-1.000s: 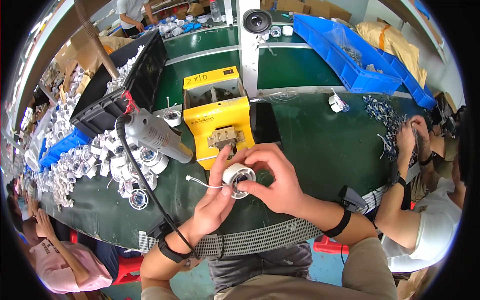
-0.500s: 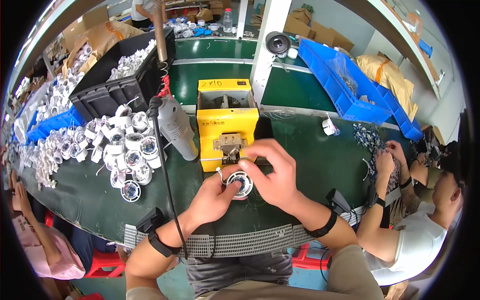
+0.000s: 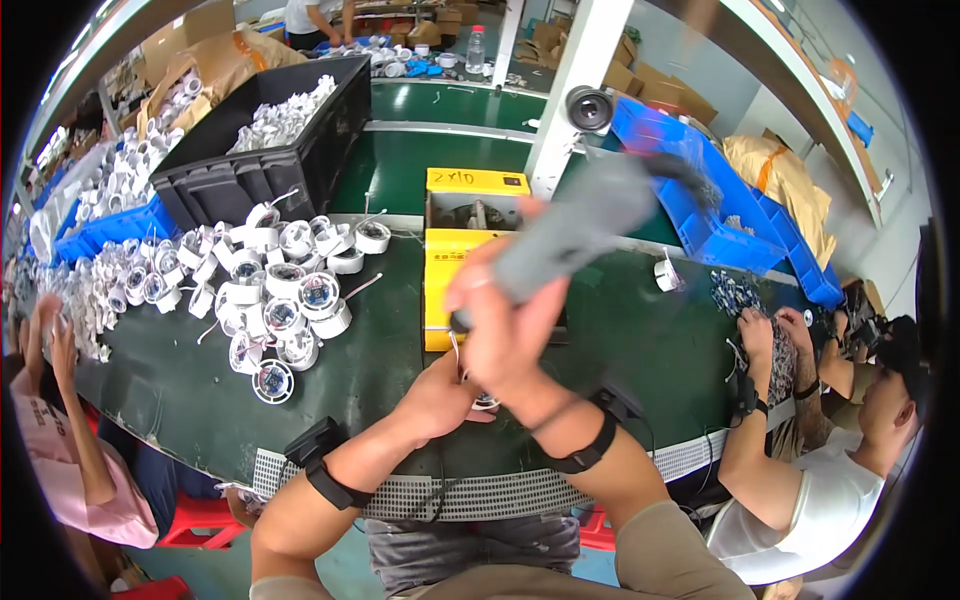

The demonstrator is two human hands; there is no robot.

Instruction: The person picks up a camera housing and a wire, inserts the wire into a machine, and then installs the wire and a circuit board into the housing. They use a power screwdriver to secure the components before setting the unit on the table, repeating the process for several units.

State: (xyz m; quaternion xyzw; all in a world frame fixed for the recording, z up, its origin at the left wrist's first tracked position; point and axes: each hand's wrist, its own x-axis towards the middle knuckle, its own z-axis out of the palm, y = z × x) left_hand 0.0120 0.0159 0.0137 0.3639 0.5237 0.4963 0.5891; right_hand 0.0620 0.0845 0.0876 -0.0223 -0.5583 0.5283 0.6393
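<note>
My right hand [image 3: 512,335] is wrapped round a grey electric screwdriver [image 3: 585,222], blurred by motion. The tool tilts, its body rising to the upper right and its dark lower end pointing toward my left hand. My left hand [image 3: 432,402] pinches a round white housing [image 3: 487,403] low over the bench; my right hand hides most of it. A thin white wire sticks up by the left fingers. Right behind my hands stands a yellow screw feeder machine [image 3: 478,182], its front partly covered by the right hand and tool.
Left of my hands lies a heap of white round housings [image 3: 283,317] with circuit boards. Behind it stands a black crate [image 3: 225,190] of white parts. A blue bin [image 3: 725,240] sits at the back right. Co-workers sit at both sides; one's hands [image 3: 775,330] are over small parts.
My right hand has left the feeder's front and taken hold of the screwdriver, which hung left of the machine. The tool has swung right, over the machine. The left hand keeps the housing.
</note>
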